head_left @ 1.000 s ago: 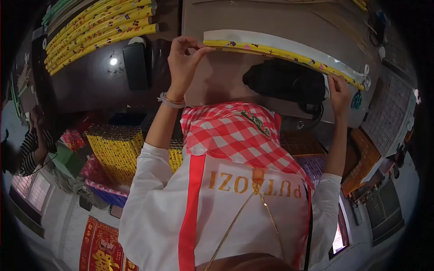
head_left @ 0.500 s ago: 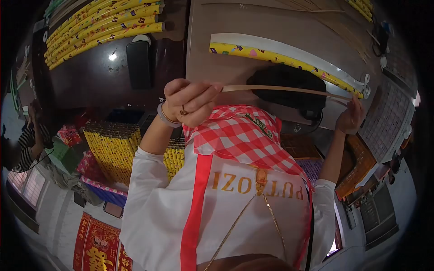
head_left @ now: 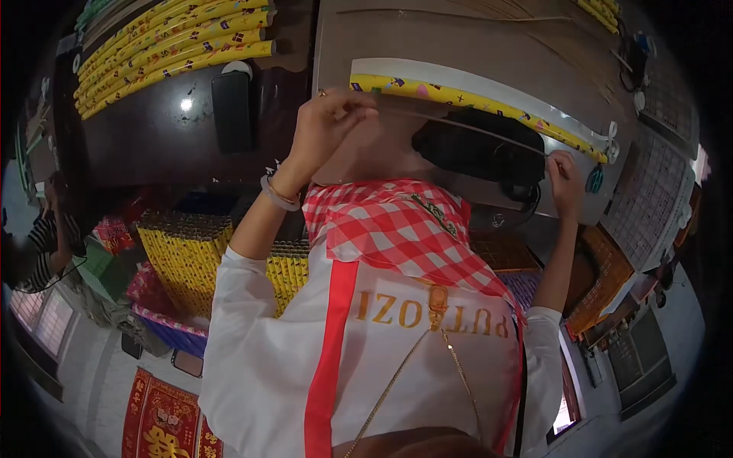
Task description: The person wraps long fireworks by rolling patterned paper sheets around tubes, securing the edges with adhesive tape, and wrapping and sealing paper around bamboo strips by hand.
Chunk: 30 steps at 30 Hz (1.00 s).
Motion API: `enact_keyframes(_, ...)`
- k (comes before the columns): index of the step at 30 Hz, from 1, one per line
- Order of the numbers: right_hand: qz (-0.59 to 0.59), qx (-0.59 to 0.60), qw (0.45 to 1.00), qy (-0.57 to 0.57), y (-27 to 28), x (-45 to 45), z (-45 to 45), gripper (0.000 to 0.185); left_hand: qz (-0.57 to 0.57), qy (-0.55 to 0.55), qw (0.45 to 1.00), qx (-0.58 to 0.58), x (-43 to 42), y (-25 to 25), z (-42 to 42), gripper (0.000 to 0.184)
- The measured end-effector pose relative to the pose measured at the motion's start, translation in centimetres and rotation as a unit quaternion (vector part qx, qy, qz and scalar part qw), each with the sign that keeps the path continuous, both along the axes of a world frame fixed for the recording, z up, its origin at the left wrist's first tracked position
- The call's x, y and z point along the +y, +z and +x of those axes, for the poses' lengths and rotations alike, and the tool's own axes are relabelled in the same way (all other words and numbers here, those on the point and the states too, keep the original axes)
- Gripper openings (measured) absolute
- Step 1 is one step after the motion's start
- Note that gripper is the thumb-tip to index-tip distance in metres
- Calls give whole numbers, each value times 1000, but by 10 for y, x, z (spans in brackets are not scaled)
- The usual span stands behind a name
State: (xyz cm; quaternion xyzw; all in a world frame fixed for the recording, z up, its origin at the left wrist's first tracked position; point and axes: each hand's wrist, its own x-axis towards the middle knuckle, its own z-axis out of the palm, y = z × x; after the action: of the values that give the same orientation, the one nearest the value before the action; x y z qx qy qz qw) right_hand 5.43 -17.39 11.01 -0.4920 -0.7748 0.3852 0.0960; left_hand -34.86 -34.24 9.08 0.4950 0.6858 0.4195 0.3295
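The left hand (head_left: 328, 126) is raised over the table (head_left: 427, 38), its thumb and forefinger drawn together on one end of a thin strip (head_left: 496, 136), with a ring on one finger and a pale bracelet (head_left: 281, 195) on the wrist. The right hand (head_left: 565, 183) pinches the other end between thumb and fingertips, its remaining fingers curled in. The strip stretches between the two hands, slanting down towards the right one, and in view it crosses in front of a dark bundle (head_left: 473, 156) on the table. Just beyond the strip lies a yellow printed roll (head_left: 458, 99), with a white sheet (head_left: 473, 80) showing along its far edge; whether the two are joined cannot be told. Teal-handled scissors (head_left: 595, 179) lie near the right hand. More thin strips (head_left: 458, 14) are scattered at the far side of the table. To the left, a dark phone (head_left: 231, 112) rests near a pile of yellow printed tubes (head_left: 175, 57). Nearer the body are a red-and-white checked apron (head_left: 397, 229) and, beside the left arm, many bundled yellow rods (head_left: 183, 259). At the far left, another person's striped sleeve (head_left: 67, 237) shows, and a red poster (head_left: 164, 420) is visible below.
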Motion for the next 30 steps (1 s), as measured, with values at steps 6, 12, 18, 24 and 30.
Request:
enact_keyframes(6,-41,25,999,6,-21,22,-24,12,-92,73,992,-44,35,-44,-20,15)
enact_keyframes(12,-75,38,996,-15,-44,54,-53,19,-175,94,976,-85,56,-66,-32,21)
enact_keyframes(18,-118,-47,992,-19,-72,66,-60,23,-145,97,985,14,51,-83,-40,28)
enact_keyframes(24,-76,-58,995,-3,-66,63,-70,26,-158,127,979,4,45,-69,-36,33)
enact_keyframes(30,-102,-91,990,-44,-56,58,-80,26,-175,139,975,7,48,-69,-31,34)
